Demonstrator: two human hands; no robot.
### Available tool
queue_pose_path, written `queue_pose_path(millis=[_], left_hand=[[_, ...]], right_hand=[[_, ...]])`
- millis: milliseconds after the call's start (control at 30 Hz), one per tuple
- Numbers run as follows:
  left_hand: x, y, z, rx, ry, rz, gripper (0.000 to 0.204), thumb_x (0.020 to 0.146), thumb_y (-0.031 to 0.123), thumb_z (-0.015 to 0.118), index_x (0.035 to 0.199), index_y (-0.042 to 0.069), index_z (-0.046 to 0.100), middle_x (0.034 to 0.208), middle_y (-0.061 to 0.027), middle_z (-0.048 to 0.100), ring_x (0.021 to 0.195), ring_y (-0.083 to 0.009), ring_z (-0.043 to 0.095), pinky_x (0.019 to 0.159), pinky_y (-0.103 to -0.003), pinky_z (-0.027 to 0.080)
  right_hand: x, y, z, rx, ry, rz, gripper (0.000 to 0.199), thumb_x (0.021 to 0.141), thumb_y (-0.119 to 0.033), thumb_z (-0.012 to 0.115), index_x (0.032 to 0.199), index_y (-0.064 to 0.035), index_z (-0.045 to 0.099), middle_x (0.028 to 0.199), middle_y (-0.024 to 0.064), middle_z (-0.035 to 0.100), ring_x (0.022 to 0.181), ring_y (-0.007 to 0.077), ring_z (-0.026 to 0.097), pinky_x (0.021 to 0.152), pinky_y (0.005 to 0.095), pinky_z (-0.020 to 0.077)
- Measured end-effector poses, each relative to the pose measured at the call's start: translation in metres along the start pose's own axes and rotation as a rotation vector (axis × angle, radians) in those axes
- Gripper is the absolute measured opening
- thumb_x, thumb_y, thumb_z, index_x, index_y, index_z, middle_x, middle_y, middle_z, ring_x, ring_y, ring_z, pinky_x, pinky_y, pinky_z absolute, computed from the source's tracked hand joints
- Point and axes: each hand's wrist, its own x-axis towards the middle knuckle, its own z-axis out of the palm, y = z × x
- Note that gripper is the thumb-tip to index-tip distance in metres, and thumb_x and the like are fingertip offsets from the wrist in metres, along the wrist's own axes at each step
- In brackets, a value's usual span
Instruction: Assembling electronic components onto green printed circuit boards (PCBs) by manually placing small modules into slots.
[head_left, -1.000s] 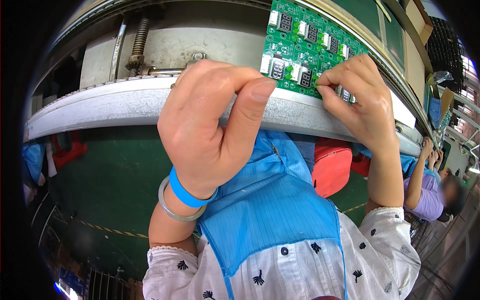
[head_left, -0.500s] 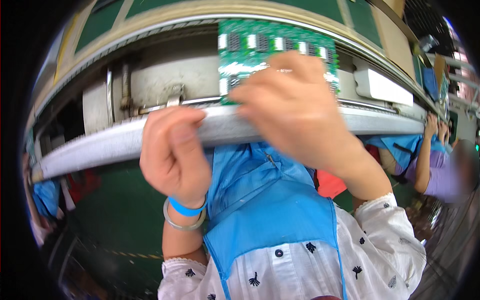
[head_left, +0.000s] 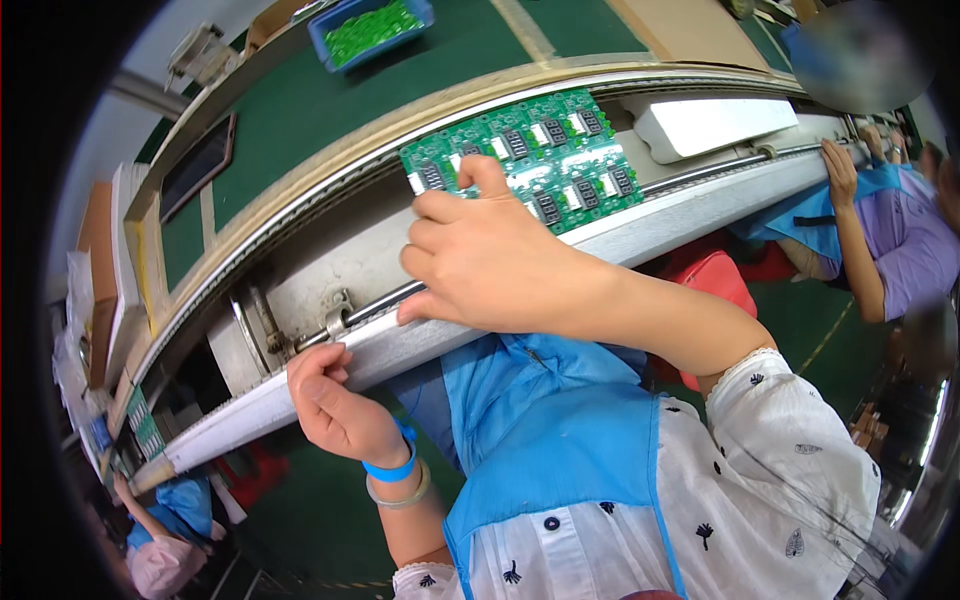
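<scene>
A green circuit board panel (head_left: 560,150) with several small black-and-white display parts lies on the metal bed of a conveyor line. My right hand (head_left: 480,260) grips its left end, thumb on top and fingers curled beneath the near edge. Lower left, my left hand (head_left: 335,405) is curled over the edge of the white front rail (head_left: 230,425); it wears a blue band and a clear bangle at the wrist. My blue apron and white patterned sleeves fill the lower part of the view.
A green belt (head_left: 330,110) runs behind the board, carrying a blue bin of green parts (head_left: 375,25) and a dark flat screen (head_left: 195,165). A white box (head_left: 715,120) sits right of the board. A co-worker's arm (head_left: 850,230) rests on the rail at right. A red stool (head_left: 715,275) stands below.
My left hand came off the board and dropped to the rail. My right hand shifted from the board's right side to its left end. The view swung so the line now slants.
</scene>
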Motion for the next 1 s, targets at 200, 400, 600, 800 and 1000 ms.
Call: queue_pose_path(millis=[200, 400, 600, 800, 1000], left_hand=[[-0.003, -0.004, 0.004, 0.026, 0.017, -0.038, 0.044, 0.113, 0.027, 0.039, 0.089, -0.001, 0.063, 0.09, -0.0069, 0.058, 0.075, -0.0126, 0.043, 0.068, -0.026, 0.036], [-0.005, -0.003, 0.005, 0.064, 0.038, -0.083, 0.042, 0.113, 0.026, 0.041, 0.088, 0.0, 0.062, 0.088, -0.0043, 0.057, 0.077, -0.013, 0.043, 0.071, -0.026, 0.037], [-0.005, -0.002, 0.01, 0.1, 0.035, -0.1, 0.04, 0.113, 0.026, 0.041, 0.088, 0.001, 0.062, 0.087, -0.0024, 0.055, 0.076, -0.0125, 0.042, 0.071, -0.025, 0.037], [-0.006, -0.006, 0.004, 0.112, -0.029, -0.089, 0.043, 0.114, 0.034, 0.042, 0.099, 0.001, 0.066, 0.086, -0.0009, 0.052, 0.079, -0.0111, 0.042, 0.073, -0.026, 0.037], [-0.008, -0.001, 0.019, 0.123, -0.043, -0.05, 0.038, 0.113, 0.023, 0.041, 0.09, 0.0, 0.061, 0.086, -0.0042, 0.054, 0.077, -0.0137, 0.047, 0.07, -0.026, 0.038]], right_hand=[[-0.06, 0.05, -0.033, -0.209, 0.058, 0.234, 0.042, 0.085, -0.051, 0.073, 0.08, -0.0097, 0.071, 0.081, 0.0033, 0.067, 0.102, 0.0234, 0.059, 0.099, 0.0529, 0.0337], [-0.115, 0.107, -0.064, -0.572, 0.084, 0.585, 0.047, 0.091, -0.055, 0.067, 0.08, -0.009, 0.073, 0.08, 0.0075, 0.07, 0.1, 0.0282, 0.058, 0.092, 0.0511, 0.035], [-0.16, 0.173, -0.097, -0.763, -0.076, 0.925, 0.059, 0.095, -0.064, 0.056, 0.089, -0.0092, 0.078, 0.088, 0.0099, 0.074, 0.103, 0.029, 0.058, 0.091, 0.051, 0.0342], [-0.188, 0.232, -0.13, -0.719, -0.217, 1.245, 0.066, 0.095, -0.067, 0.054, 0.104, -0.0072, 0.08, 0.101, 0.0119, 0.076, 0.113, 0.0303, 0.056, 0.095, 0.0536, 0.0334], [-0.206, 0.247, -0.127, -0.67, -0.177, 1.259, 0.06, 0.095, -0.064, 0.058, 0.102, -0.0092, 0.08, 0.104, 0.0125, 0.076, 0.115, 0.033, 0.059, 0.096, 0.0575, 0.0352]])
